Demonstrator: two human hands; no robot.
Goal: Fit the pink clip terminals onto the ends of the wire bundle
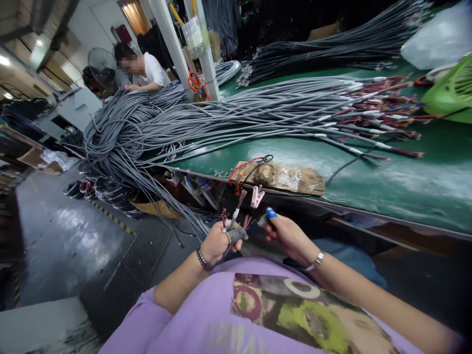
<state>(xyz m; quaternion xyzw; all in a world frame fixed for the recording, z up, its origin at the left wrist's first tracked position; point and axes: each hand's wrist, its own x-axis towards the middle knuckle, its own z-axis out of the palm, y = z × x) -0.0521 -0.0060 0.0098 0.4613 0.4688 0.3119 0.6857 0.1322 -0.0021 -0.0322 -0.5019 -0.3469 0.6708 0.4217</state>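
Gripping a grey cable (236, 221) with frayed coloured wire ends, left hand (217, 243) and right hand (289, 236) fingers closed.

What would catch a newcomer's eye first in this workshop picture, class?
A huge heap of grey cables sprawls across the green table and spills off its left edge. Below, the left hand and right hand hold cable ends with coloured wires.

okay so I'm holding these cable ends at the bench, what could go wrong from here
The thin coloured wire ends fan out above your left hand; they could tangle or bend as your right hand works them. The grey cable bundle hangs over the green table edge, so pulling might drag others off. The pink clip looks easy to knock loose.
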